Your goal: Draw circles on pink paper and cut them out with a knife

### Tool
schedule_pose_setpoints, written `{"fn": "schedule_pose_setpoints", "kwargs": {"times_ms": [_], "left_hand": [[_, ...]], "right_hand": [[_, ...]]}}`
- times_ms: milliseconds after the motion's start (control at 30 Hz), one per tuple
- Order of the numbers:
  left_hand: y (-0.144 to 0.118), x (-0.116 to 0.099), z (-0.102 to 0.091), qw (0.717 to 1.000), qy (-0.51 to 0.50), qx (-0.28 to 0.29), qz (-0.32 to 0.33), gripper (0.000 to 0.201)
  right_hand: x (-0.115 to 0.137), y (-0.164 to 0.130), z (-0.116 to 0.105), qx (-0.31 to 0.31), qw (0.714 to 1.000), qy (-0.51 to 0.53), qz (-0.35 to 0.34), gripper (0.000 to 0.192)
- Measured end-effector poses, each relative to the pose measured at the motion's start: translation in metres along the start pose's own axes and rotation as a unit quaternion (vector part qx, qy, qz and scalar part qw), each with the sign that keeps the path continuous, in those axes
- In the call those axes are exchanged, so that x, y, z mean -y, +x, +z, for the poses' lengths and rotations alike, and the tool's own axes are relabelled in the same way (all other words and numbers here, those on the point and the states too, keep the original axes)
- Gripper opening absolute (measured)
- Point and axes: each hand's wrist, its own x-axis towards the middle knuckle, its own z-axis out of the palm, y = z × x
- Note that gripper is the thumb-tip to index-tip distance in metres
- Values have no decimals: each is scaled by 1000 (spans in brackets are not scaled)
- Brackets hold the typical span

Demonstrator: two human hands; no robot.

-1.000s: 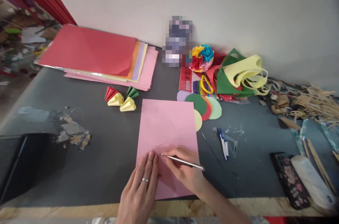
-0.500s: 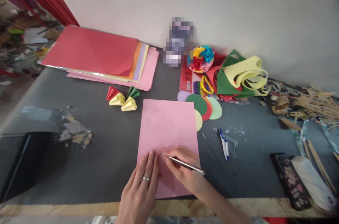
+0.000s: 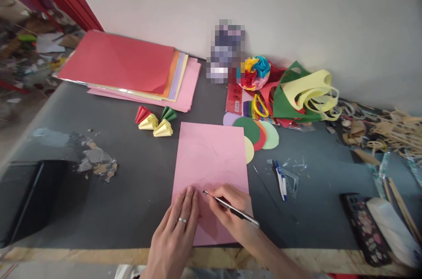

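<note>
A pink sheet of paper [image 3: 211, 147] with faint curved lines on it lies in front of me. My left hand [image 3: 176, 230] rests flat on its lower left part, fingers stretched out together and a ring on one of them. In my right hand [image 3: 232, 211] a slim silver-and-black pen [image 3: 235, 211] is pinched, its tip pointing left just beside my left fingertips. I cannot tell whether the tip touches the paper. Coloured paper circles [image 3: 245, 132] in several shades lie at the sheet's upper right edge.
A stack of coloured sheets [image 3: 125, 63] lies at back left, with small folded paper cones [image 3: 163, 127] before it. A ribbon flower [image 3: 257, 72], paper offcuts [image 3: 306, 90], a blue-white pen [image 3: 281, 180], a set square [image 3: 292, 182] and a phone [image 3: 364, 228] lie to the right.
The view has shifted slightly. The pen's rear end has dropped lower, so it slants more steeply, and its tip sits a little farther right. My left hand stays flat on the paper.
</note>
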Motion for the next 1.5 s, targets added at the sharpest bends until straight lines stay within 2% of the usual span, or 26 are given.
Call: {"fn": "schedule_pose_setpoints", "kwargs": {"times_ms": [100,300,433,500,700,833,900,1100,1333,1500], "left_hand": [[2,0,0,1000,5,5,0,61],[0,1,1,1000,12,-26,3,72],[1,1,-3,1000,12,-27,10,69],[2,1,-4,999,10,-32,6,67],[3,0,-1,1000,-12,-26,3,61],[2,-1,0,1000,-19,-21,13,61],[2,-1,1,1000,-3,-18,17,63],[-3,-2,1,1000,14,-9,17,70],[5,-5,-4,999,5,-16,48,62],[8,1,-4,998,26,-6,58,62]], "right_hand": [[-2,3,-4,7,1000,12,-24,25],[5,-5,0,6,999,-3,32,14],[4,-13,4,13,999,-7,50,13],[2,-15,4,-3,998,-15,60,13],[4,-19,1,13,999,-23,40,12],[9,-29,4,-25,996,-38,80,13],[9,-35,5,-22,995,-32,93,11],[2,-47,8,-32,997,-27,68,14],[7,-60,24,-94,991,-37,89,12],[8,-67,30,-99,990,-47,90,14]]}}
